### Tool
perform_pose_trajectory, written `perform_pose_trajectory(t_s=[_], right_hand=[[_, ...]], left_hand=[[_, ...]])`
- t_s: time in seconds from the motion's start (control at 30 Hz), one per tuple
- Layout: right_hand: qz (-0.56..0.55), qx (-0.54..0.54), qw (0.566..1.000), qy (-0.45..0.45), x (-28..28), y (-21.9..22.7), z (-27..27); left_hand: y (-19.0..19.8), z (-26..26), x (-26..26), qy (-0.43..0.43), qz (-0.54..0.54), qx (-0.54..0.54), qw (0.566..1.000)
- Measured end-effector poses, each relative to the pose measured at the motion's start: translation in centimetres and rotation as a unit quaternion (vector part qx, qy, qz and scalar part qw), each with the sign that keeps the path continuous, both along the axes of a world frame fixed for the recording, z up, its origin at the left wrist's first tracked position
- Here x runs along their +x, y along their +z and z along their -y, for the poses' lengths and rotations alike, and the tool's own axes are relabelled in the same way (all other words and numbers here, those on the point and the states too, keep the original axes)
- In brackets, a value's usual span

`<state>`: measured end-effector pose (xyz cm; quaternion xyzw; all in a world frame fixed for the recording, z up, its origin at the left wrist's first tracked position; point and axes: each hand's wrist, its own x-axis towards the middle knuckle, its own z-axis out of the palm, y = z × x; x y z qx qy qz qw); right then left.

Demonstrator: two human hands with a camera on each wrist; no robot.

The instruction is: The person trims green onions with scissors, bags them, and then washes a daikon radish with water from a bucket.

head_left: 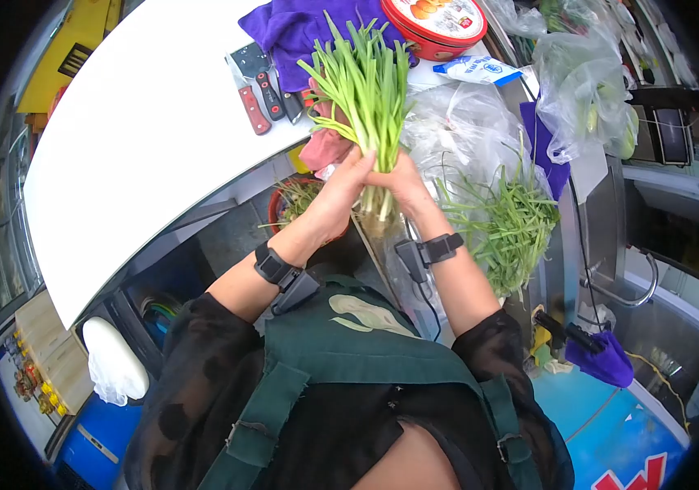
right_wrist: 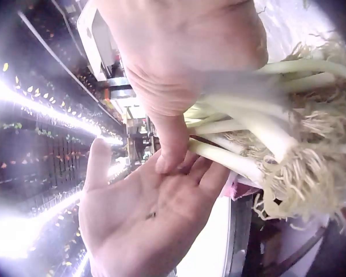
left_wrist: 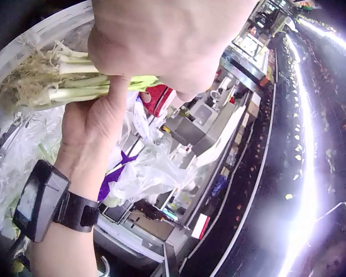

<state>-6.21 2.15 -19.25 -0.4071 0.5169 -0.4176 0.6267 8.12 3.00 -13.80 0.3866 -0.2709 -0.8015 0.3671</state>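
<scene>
A bunch of spring onions (head_left: 372,102) stands between both hands, its green leaves pointing away and its white stalks towards the body. My left hand (head_left: 335,200) holds the bunch from the left side, palm facing the stalks. From the right, my right hand (head_left: 405,181) grips it, the thumb (right_wrist: 172,147) crossing over the stalks near the left palm. In the right wrist view, tangled roots (right_wrist: 303,179) stick out beyond the right hand. The left fingers pass behind the stalks and are partly hidden there.
Loose green stalks (head_left: 503,233) lie on clear plastic (head_left: 468,122) to the right. Left of the bunch, knives (head_left: 254,110) rest on the white table (head_left: 137,131). Below stands a red basket (head_left: 276,214) of trimmings. A red tin (head_left: 439,49) and purple cloth (head_left: 292,33) lie at the back.
</scene>
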Motion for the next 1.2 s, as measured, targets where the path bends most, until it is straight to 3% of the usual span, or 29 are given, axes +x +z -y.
perform_pose_trajectory(t_s=[0.07,0.13,0.17,0.2,0.27,0.43,0.53,0.57,0.6,0.77,0.93,1.0,1.07,1.17,1.2], right_hand=[[0.113,0.118,0.987,-0.005,-2.0,1.2,-0.3],[0.136,0.116,0.984,-0.012,-3.4,2.4,-0.9],[0.188,0.101,0.977,-0.023,-3.9,3.0,-1.2],[0.238,0.084,0.967,-0.035,-4.5,3.4,-1.6],[0.276,0.07,0.956,-0.066,-5.5,4.3,-2.7],[0.374,0.035,0.922,-0.095,-7.9,7.1,-6.2],[0.403,0.017,0.91,-0.098,-8.7,9.0,-8.3],[0.428,0.003,0.898,-0.098,-9.1,9.3,-8.9],[0.453,-0.012,0.886,-0.096,-9.5,9.6,-9.6],[0.391,-0.012,0.908,-0.147,-11.7,12.0,-14.3],[0.36,-0.036,0.924,-0.126,-14.6,12.9,-20.8],[0.237,-0.031,0.962,-0.13,-15.5,13.7,-23.8],[0.209,-0.039,0.968,-0.131,-16.7,14.1,-27.3],[0.035,-0.046,0.989,-0.139,-18.3,14.9,-33.0],[0.04,-0.048,0.988,-0.143,-18.8,14.8,-34.9]], left_hand=[[0.2,-0.2,-0.2,-0.025,-0.011,-0.042,0.999],[1.4,-0.8,-0.3,-0.129,0.184,-0.187,0.956],[1.1,-0.9,-0.6,-0.151,0.199,-0.255,0.934],[1.6,-1.0,-0.8,-0.159,0.191,-0.258,0.934],[3.8,-1.2,-1.0,-0.2,0.248,-0.432,0.843],[7.1,-1.5,-2.0,-0.15,0.113,-0.5,0.845],[7.5,-1.2,-2.4,-0.167,0.121,-0.495,0.844],[6.9,-1.8,-2.8,-0.16,0.162,-0.44,0.868],[6.5,-2.0,-3.2,-0.164,0.158,-0.446,0.866],[5.1,-4.0,-5.3,-0.211,0.149,-0.392,0.883],[4.9,-8.3,-7.5,-0.282,0.144,-0.377,0.87],[4.9,-10.2,-8.3,-0.288,0.141,-0.385,0.865],[4.7,-12.3,-8.8,-0.307,0.165,-0.39,0.852],[4.1,-15.6,-9.5,-0.295,0.188,-0.414,0.84],[3.8,-16.4,-9.6,-0.3,0.191,-0.416,0.837]])
